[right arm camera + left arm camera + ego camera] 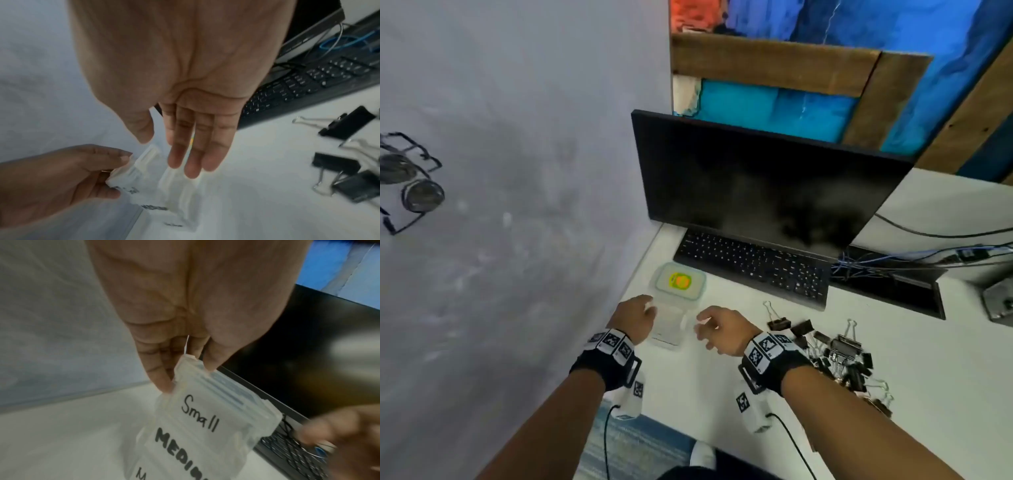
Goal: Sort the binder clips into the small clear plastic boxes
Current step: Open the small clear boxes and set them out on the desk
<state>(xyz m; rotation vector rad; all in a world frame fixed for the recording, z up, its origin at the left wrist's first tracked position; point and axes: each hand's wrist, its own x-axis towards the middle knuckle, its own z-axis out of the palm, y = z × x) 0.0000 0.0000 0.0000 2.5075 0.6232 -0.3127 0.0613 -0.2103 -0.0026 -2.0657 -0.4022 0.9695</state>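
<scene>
Left hand point(635, 317) pinching the top box of a stack of clear boxes point(669, 323), labelled "Small" above "MEDIUM", at the left edge of the white desk point(722, 394). Right hand point(722, 329) open and empty, fingers straight, just beside the stack. Binder clips point(835, 353) piled to the right; keyboard point(753, 265) behind.
</scene>
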